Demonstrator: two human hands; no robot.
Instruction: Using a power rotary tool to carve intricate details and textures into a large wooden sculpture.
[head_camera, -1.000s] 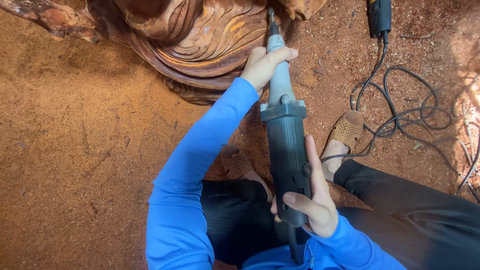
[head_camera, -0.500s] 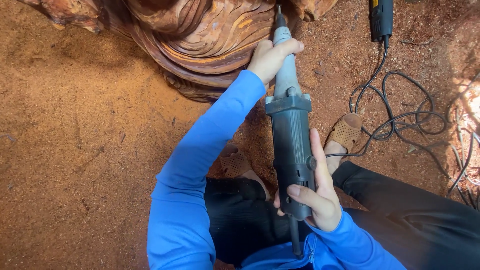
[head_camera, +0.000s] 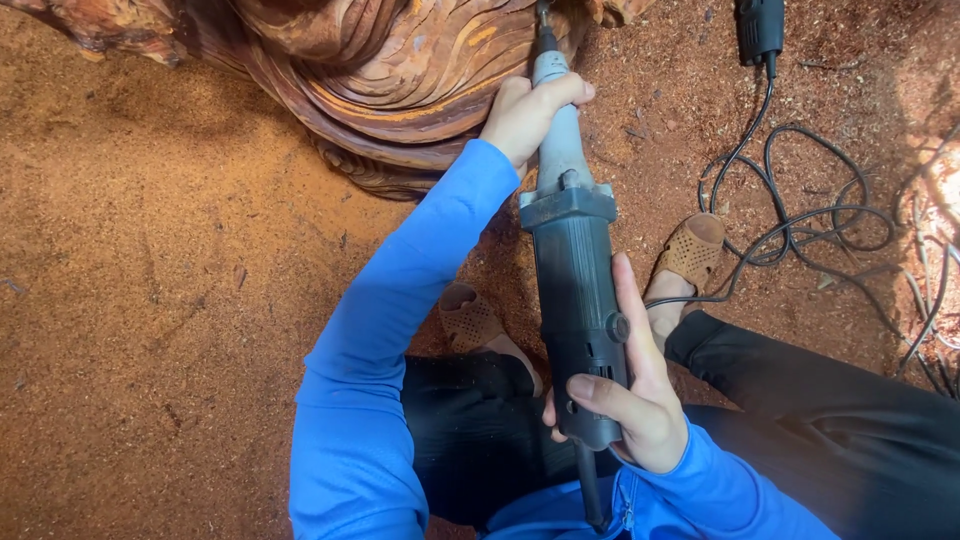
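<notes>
A long dark grey die grinder (head_camera: 575, 290) points away from me at a carved reddish wooden sculpture (head_camera: 400, 70) with flowing ridges. My left hand (head_camera: 525, 115) is wrapped around the tool's pale grey neck, close to the carving. My right hand (head_camera: 630, 400) grips the back end of the dark body, near my chest. The tool's tip touches the wood at the upper edge of the view and is partly cut off. Both arms wear blue sleeves.
Red sawdust covers the ground (head_camera: 150, 300). My feet in brown perforated sandals (head_camera: 690, 250) rest under the tool. Tangled black cables (head_camera: 800, 210) lie at right, running to a black plug box (head_camera: 760, 25) at the top.
The grinder and both hands have shifted slightly right along the carving; the view has drifted a little. Both grips are unchanged.
</notes>
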